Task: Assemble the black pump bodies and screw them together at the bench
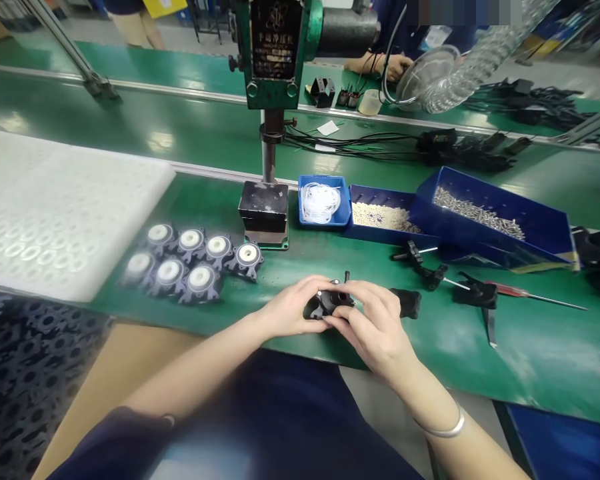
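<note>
The left hand [296, 308] and the right hand [380, 325] hold one black part [329, 304] between them, at the near side of the green desk [535, 350]. Both should, I think, grip its edges lightly and hold it steady.

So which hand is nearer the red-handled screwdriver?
Right. The right hand sits left of the screwdriver; the left hand is farther left, across the black part both hold.

Black part [327, 304] partly hidden by right hand [380, 320], green press [273, 60] cut off above.
</note>
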### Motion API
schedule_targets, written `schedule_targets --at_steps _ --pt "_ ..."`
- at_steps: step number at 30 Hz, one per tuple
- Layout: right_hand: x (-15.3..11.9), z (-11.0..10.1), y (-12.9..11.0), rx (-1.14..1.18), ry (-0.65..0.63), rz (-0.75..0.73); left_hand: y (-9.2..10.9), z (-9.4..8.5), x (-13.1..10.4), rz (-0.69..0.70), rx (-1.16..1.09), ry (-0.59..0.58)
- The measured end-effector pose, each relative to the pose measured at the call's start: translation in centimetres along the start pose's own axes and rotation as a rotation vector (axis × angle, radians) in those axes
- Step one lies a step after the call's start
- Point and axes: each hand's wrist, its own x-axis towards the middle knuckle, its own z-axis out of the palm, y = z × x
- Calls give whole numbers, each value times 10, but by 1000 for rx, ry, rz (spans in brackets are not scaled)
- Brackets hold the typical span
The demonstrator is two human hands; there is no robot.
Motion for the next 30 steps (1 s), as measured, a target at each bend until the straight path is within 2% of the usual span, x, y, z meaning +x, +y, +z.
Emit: schedule_targets --at_steps 3,7,10,14,17,20,22,25,27,28,30 --pt "1 0 2 -12 -25 -55 -1 0 0 -7 -16 -1" --pt "-9 -1 7 -7 13 3 0 0 1 -12 9 24" --pt "-26 -2 5 26 56 107 4 11 -6 -49 139 86" --pt "-52 5 -15 110 -21 310 16 34 -20 -144 320 154" --pt "-64 18 -31 198 29 498 22 45 -25 -176 337 96" --pt "-71 21 -35 216 124 589 26 51 -22 -77 308 57" --pt "-75 9 -30 200 178 599 28 53 -20 -20 276 72" --pt "-86 -32 -2 63 300 615 27 54 -21 -12 285 64" --pt "-101 -69 34 -97 400 723 25 54 -21 -11 309 46" --pt "-111 -88 56 -193 450 840 24 54 -20 -4 317 34" --pt "-136 -125 107 -295 543 964 24 53 -18 16 328 18"
